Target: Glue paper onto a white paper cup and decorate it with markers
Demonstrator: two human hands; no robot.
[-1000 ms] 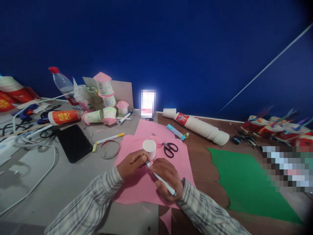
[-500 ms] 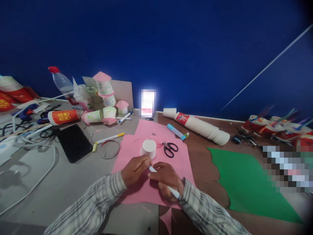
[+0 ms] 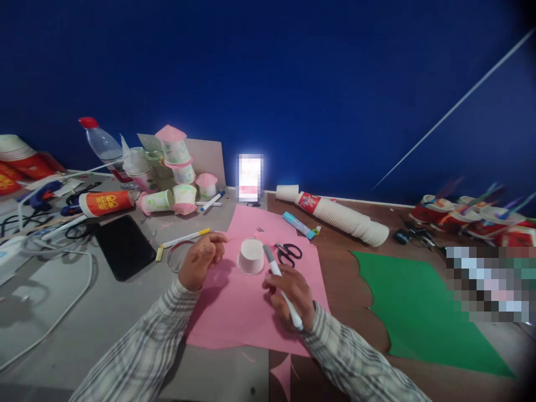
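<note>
My right hand [image 3: 291,296] grips a white marker [image 3: 286,295], its grey end pointing up and away, just right of the paper cup. Left of the cup, my left hand [image 3: 201,261] is raised with fingers loosely curled and apart; nothing shows in it. The small white paper cup [image 3: 252,255] stands upside down on pink paper sheets [image 3: 234,312]. Neither hand touches the cup. Black-handled scissors [image 3: 288,254] lie on the paper beyond my right hand.
A green sheet [image 3: 422,312] lies right. Stacked paper cups [image 3: 345,218] and a blue tube [image 3: 298,224] lie behind. Left are a black phone [image 3: 124,247], a yellow-capped marker [image 3: 184,238], a wire coil [image 3: 173,257], decorated cups [image 3: 173,151] and a bottle [image 3: 103,145].
My hands have parted. The left let go of the marker's end and moved left and up; the right keeps the marker, its grey end now exposed beside the cup.
</note>
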